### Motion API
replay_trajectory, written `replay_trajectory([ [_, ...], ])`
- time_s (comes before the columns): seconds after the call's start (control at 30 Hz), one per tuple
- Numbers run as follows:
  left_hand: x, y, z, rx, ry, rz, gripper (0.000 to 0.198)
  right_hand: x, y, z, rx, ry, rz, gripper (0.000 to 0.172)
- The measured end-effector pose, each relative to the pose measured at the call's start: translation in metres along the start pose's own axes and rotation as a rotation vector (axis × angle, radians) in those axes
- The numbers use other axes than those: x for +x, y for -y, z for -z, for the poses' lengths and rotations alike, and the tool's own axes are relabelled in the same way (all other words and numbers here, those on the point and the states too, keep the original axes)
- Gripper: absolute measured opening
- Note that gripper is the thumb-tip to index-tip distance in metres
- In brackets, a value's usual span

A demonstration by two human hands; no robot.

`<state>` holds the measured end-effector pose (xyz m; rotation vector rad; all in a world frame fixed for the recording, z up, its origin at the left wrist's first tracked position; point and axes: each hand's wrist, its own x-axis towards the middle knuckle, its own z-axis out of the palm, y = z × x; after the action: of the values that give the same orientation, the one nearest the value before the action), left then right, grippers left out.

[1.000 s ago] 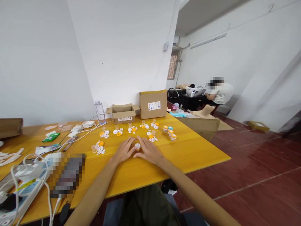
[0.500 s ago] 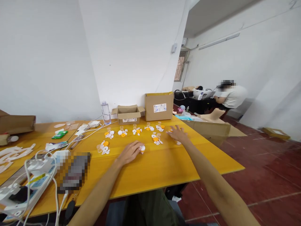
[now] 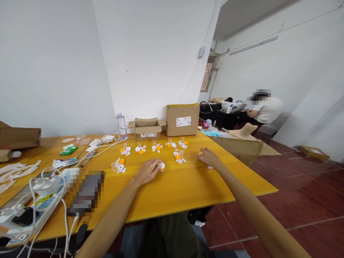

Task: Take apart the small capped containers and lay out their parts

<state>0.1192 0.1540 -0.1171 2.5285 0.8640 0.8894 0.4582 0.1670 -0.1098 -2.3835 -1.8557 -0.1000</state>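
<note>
My left hand rests on the yellow table, its fingers closed on a small white round part. Farther right, my right hand is closed on an orange part at its fingertips. A clear piece shows just below that hand's wrist. Small groups of white and orange discs, dotted white pieces and clear cups lie on the table, among them a group between my hands and another to the left.
Behind the groups stand an open small carton, a larger box and a clear bottle. Power strips, cables and a dark blurred device lie left. A person sits at the back right.
My right hand has moved slightly right and towards me, and its spread fingers have drawn together on the orange part. My left hand stays nearly still. The view has shifted slightly.
</note>
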Motion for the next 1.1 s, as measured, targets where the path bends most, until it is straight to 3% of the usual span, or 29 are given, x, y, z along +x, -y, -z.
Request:
replay_trajectory([
  [0.23,-0.001,0.005,-0.003,0.005,0.021,0.024,0.025,-0.012,-0.016,0.004,0.025,-0.005,0.054,0.024],
  [0.43,-0.001,0.012,-0.010,-0.019,0.016,0.073,0.026,-0.014,-0.022,0.010,0.018,0.046,0.080,0.035],
  [0.57,0.000,0.013,-0.010,-0.082,0.001,0.118,0.024,-0.021,-0.013,0.019,0.005,-0.119,0.127,0.044],
  [0.63,0.001,0.013,-0.010,-0.143,-0.017,0.148,0.023,-0.027,0.002,0.020,0.082,-0.231,0.202,0.048],
  [0.7,0.004,0.015,-0.010,-0.227,-0.045,0.180,0.023,-0.036,0.025,0.017,0.250,-0.258,0.332,0.047],
  [0.77,0.006,0.017,-0.011,-0.326,-0.081,0.204,0.025,-0.045,0.056,0.009,0.493,-0.182,0.463,0.044],
  [0.83,0.007,0.020,-0.011,-0.426,-0.119,0.218,0.028,-0.053,0.089,-0.002,0.778,-0.003,0.534,0.045],
  [0.97,0.008,0.025,-0.010,-0.567,-0.165,0.231,0.033,-0.059,0.145,-0.024,1.270,0.308,0.445,0.052],
  [1.1,0.008,0.028,-0.008,-0.595,-0.163,0.270,0.034,-0.054,0.165,-0.029,1.498,0.345,0.297,0.052],
])
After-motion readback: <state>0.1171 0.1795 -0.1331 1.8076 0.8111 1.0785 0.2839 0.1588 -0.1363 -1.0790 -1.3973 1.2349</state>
